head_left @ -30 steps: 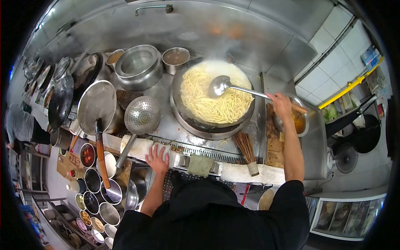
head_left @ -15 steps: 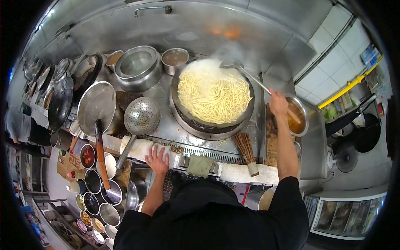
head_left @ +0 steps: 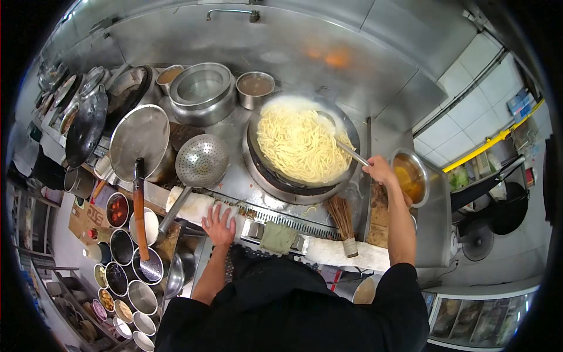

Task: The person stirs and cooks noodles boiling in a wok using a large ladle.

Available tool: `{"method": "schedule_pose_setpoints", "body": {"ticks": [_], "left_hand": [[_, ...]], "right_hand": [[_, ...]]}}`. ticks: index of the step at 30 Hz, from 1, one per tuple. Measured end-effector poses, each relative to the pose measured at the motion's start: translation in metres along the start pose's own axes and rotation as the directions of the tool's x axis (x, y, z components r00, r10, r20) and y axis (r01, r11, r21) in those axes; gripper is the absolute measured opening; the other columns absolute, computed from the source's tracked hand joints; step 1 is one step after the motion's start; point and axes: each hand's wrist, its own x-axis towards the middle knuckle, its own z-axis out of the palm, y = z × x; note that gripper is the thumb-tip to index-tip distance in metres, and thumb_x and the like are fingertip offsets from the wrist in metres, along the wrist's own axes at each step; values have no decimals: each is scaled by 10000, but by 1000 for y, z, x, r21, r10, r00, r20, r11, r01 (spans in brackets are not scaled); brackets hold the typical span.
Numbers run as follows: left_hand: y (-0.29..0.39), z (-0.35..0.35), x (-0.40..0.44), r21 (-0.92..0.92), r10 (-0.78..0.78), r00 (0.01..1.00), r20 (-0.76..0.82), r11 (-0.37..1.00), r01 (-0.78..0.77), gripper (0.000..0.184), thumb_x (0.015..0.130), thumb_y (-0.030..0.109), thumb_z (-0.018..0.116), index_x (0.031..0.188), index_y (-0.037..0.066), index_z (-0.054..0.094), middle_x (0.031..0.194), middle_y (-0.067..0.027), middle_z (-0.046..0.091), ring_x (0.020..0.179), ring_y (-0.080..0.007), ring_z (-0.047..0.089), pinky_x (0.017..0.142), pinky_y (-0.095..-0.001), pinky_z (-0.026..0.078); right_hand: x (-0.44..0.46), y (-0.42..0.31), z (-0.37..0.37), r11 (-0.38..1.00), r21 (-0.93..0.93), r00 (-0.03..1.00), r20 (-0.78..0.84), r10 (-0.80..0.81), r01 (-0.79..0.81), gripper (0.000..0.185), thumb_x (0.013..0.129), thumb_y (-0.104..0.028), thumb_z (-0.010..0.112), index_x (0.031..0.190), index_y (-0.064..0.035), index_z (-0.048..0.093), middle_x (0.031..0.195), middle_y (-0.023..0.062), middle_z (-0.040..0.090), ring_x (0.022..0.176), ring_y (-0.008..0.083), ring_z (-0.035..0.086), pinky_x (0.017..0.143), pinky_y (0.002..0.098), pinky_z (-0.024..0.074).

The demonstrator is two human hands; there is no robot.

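Observation:
My right hand (head_left: pixel 381 171) is wrapped round the handle of a ladle (head_left: pixel 353 154), whose bowl lies among the noodles at the upper right of the wok. Thick pale noodles (head_left: pixel 300 142) fill much of the wok (head_left: pixel 341 112), with whitish steam or froth at the back. My left hand (head_left: pixel 219 226) rests with fingers spread at the counter's front edge, beside a folded white towel (head_left: pixel 190 205), and holds nothing. Just beyond it lies a perforated strainer (head_left: pixel 203 159). A bamboo brush (head_left: pixel 339 217) leans at the front edge, between my hands.
A metal bowl of orange-brown liquid (head_left: pixel 411 180) stands to the right of my right hand. Behind the strainer are a large steel pot (head_left: pixel 202 105) and a smaller pot (head_left: pixel 255 88). Several seasoning containers (head_left: pixel 142 297) fill the lower left. A green cloth (head_left: pixel 278 237) hangs at the front.
My right hand has come lower and slightly left. The ladle's bowl has moved from the wok's far rim down into the noodles. My left hand stays at the edge; the camera view has shifted slightly.

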Motion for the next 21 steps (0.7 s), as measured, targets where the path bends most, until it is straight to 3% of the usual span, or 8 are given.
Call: {"method": "schedule_pose_setpoints", "body": {"ticks": [1,5,8,10,11,13,19,21], "left_hand": [[0,0,0,-5,-5,1000,-2,1000,5,363,819,316,667,1179,271,671,1431,-7,503,1408,-277,346,1129,-557,169],[0,-1,0,-4,4,1000,-3,1000,-4,372,819,322,670,1186,268,671,1432,-10,503,1408,-281,345,1127,-566,170],[0,-2,0,-4,9,1000,-4,1000,-9,371,819,319,669,1186,271,672,1425,-7,509,1405,-279,350,1128,-569,176],[0,-2,-1,-1,2,1000,-5,1000,-2,364,818,315,666,1180,274,673,1417,-4,516,1402,-274,357,1130,-569,182],[0,-2,0,-5,0,1000,2,1000,0,365,818,314,667,1181,274,672,1419,-3,514,1403,-274,355,1130,-570,182],[0,-3,0,-7,-7,1000,8,1000,7,365,818,313,668,1181,275,671,1421,-2,512,1404,-274,353,1131,-571,181],[-1,-1,0,-7,-7,1000,4,1000,7,362,822,318,670,1183,278,670,1423,2,510,1404,-276,351,1132,-567,179],[-1,-1,-1,-10,-1,1000,-1,1000,1,360,826,320,671,1183,272,670,1424,-1,509,1402,-278,352,1132,-566,174]], "right_hand": [[-7,-5,-2,999,38,998,46,38,-40,241,864,-185,672,931,46,657,681,154,613,629,258,612,602,415,487],[-23,-12,-3,994,88,996,56,65,-70,238,869,-183,665,933,46,650,684,136,604,636,234,602,607,410,484],[-26,-4,2,995,93,999,-24,-37,39,243,865,-191,667,957,33,655,725,155,629,681,276,626,644,417,484],[-33,-9,2,976,-94,968,-141,-209,197,260,872,-190,663,1024,20,654,797,176,669,743,339,639,655,422,499],[-38,-13,3,975,-94,967,-139,-212,200,260,872,-190,663,1024,20,654,797,176,669,743,339,639,655,422,499],[-51,-22,5,953,-222,906,-327,-270,204,294,863,-222,663,1102,-52,658,910,221,688,894,427,649,783,491,506],[-62,-47,-18,911,-402,891,-376,-255,91,347,880,-241,649,1209,-129,633,972,193,700,923,424,652,806,513,515],[-51,-48,-24,889,-454,872,-413,-263,54,307,883,-243,649,1173,-146,630,956,153,703,892,401,663,774,527,501]]}}
